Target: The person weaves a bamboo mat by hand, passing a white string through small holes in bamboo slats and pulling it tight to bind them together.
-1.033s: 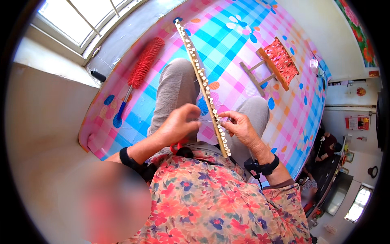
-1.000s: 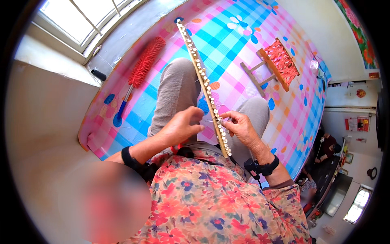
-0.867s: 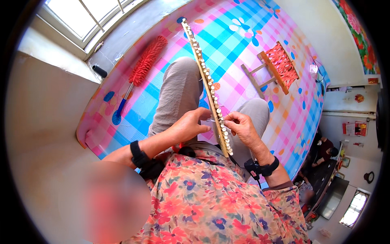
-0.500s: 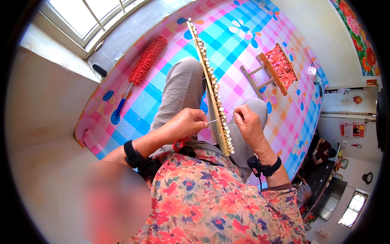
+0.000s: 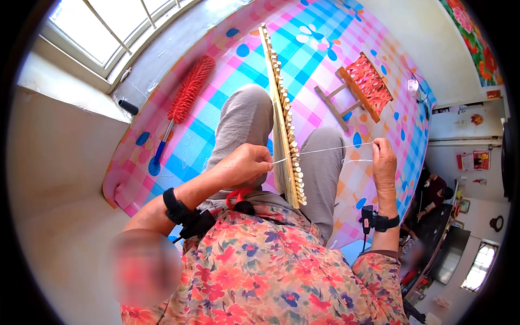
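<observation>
A flat panel of pale plant stalks [image 5: 290, 132], seen edge-on with its row of round cut ends, stands slantwise between my knees. On its left side, my left hand [image 5: 250, 164] is closed in a pinch on a short white bit of thread. My right hand [image 5: 383, 154], also pinched, is well to the right of the panel and pulls the white thread [image 5: 330, 149] out taut from the row of stalks. A loose thread end hangs beside the right hand's fingers. Whether a needle is on the thread cannot be made out.
I sit on a bed with a checked pink and blue sheet [image 5: 303, 49]. To the left lies a red fluffy duster [image 5: 192, 86] with a blue handle. A small wooden stool [image 5: 360, 89] with a red woven seat lies on its side to the right. People [image 5: 433, 192] are farther right.
My right hand has moved far to the right, drawing the thread out into a long straight line. The left hand stays beside the panel.
</observation>
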`<control>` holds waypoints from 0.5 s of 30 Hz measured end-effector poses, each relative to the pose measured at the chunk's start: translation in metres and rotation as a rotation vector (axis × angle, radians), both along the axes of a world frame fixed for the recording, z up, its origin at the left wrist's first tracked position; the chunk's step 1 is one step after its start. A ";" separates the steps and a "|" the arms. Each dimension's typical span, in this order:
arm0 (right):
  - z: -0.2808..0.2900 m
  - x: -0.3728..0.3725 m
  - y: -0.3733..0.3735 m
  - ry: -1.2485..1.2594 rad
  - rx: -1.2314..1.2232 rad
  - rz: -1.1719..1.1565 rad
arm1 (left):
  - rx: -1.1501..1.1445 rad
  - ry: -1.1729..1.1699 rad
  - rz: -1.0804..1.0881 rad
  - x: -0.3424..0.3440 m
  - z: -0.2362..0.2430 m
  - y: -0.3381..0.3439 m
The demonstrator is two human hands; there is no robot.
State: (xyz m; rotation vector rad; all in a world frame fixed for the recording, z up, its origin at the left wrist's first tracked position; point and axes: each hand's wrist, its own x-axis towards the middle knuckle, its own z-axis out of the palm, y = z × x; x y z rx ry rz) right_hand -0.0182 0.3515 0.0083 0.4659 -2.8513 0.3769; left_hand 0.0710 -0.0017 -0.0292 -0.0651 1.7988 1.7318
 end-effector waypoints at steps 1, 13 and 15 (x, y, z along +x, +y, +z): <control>0.003 0.000 -0.001 0.018 0.047 0.009 | -0.021 0.004 -0.005 -0.001 0.000 0.000; 0.013 -0.009 -0.003 0.187 0.184 -0.080 | -0.116 0.104 -0.005 -0.004 0.006 0.004; 0.028 -0.006 -0.032 0.260 -0.029 0.023 | -0.123 0.070 -0.009 -0.004 0.007 0.004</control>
